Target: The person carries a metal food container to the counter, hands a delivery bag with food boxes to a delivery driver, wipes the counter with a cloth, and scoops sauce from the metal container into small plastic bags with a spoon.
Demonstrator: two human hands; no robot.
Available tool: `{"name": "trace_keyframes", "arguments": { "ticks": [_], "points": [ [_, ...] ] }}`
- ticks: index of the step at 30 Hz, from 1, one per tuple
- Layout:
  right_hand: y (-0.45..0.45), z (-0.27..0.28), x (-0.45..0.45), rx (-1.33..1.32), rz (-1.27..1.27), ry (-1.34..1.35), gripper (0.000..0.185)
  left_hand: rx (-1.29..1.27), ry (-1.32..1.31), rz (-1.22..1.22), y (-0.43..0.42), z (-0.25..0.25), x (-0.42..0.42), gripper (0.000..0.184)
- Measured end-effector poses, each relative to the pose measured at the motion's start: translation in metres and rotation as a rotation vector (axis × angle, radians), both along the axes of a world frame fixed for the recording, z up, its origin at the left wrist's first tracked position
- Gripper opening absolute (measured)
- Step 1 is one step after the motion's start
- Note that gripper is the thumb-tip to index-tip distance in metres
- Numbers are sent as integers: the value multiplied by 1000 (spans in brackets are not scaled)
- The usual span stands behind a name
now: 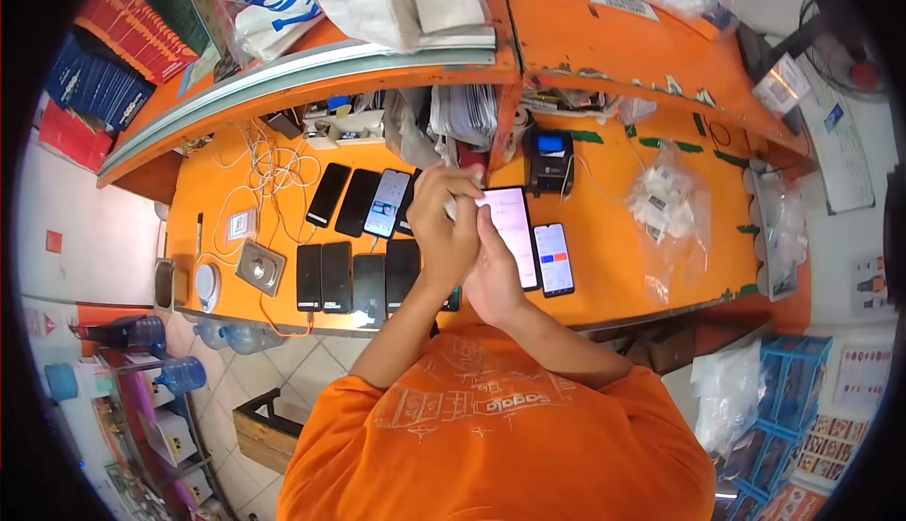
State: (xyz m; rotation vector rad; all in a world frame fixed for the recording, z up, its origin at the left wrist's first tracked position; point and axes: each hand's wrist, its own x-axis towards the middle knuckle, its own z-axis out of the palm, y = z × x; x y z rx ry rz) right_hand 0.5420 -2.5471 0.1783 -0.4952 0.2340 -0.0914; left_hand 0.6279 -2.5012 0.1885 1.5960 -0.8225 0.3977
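Both hands meet above the desk, in front of a tablet (511,228) with a lit white screen. My left hand (445,228) is closed, its fingers curled over at the top. My right hand (494,271) presses against it from the right, thumb up and fingers mostly hidden. A small whitish bit shows between the hands, too little to name. Right of the tablet lies a lit smartphone (554,259). Left of my hands, several phones lie in two rows, among them a lit phone (385,202) and a dark phone (336,277).
A card printer or terminal-like black device (549,162) stands behind the tablet. Tangled white cables (269,176) and a metal square stand (260,268) are at left. A clear plastic bag (665,205) lies at right. An orange shelf (604,40) overhangs the desk's back.
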Motion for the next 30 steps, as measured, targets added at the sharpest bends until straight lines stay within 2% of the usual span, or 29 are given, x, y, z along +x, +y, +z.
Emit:
{"name": "trace_keyframes", "arguments": {
  "ticks": [1,2,3,4,5,6,8,9,10,11,13,14,15,16,17,18,20,21,22,24,25,27,28,30],
  "points": [
    [4,-5,-1,-53,-102,-66,52,-164,123,23,-4,-5,-3,9],
    [5,-6,-1,-112,-213,-134,54,-160,114,4,-7,-5,-7,9],
    [3,1,-2,-80,-231,-98,55,-286,283,1,-12,-6,-14,8],
    [2,-6,5,-316,-358,-158,54,-409,466,4,-18,-9,-23,9],
    [-9,-6,2,-529,-410,-135,53,-220,323,-1,-23,-15,-32,10],
    [-16,-6,-1,-734,-442,-111,52,-66,390,-32,-21,-4,-42,5],
    [-28,-18,-5,-65,-307,-121,51,223,210,-104,-21,-12,-51,12],
    [-35,-15,-5,64,-373,-28,52,259,130,-137,-25,-23,-59,22],
    [-41,-5,-9,333,-275,-173,49,303,50,-174,-25,-34,-64,33],
    [-45,-4,-16,297,-227,-89,47,314,48,-142,-20,-37,-63,33],
    [-52,-12,-29,166,-213,41,42,446,-67,-54,-28,-44,-74,53],
    [-58,-28,-37,69,-246,99,39,541,-57,-61,-35,-64,-76,68],
    [-71,-62,-47,123,-191,55,34,481,-223,-24,-46,-55,-78,71],
    [-75,-28,-55,117,-331,265,31,477,-153,-19,-56,-50,-94,74],
    [-92,-53,-67,-72,-402,292,32,495,-233,-28,-67,-48,-101,79],
    [-101,-16,-68,102,-487,418,41,464,-129,-96,-80,-44,-113,78],
    [-144,-30,-109,-17,-468,264,52,318,8,-520,-105,-58,-129,80],
    [-161,-33,-127,-3,-500,253,52,319,31,-632,-120,-67,-142,81],
    [-172,-36,-148,-141,-509,251,55,324,12,-656,-132,-75,-156,81],
    [-200,-46,-193,-329,-513,245,57,375,490,-1018,-158,-89,-185,82],
    [-214,-54,-216,-388,-507,236,56,392,488,-1036,-173,-95,-200,82],
    [-244,-72,-253,-730,-629,616,57,664,225,-1084,-207,-110,-229,83],
    [-269,-89,-277,-716,-630,618,57,678,227,-1086,-219,-137,-248,83],
    [-319,-128,-316,-1047,-638,848,43,484,608,-474,-235,-193,-283,79]
  ]
}}
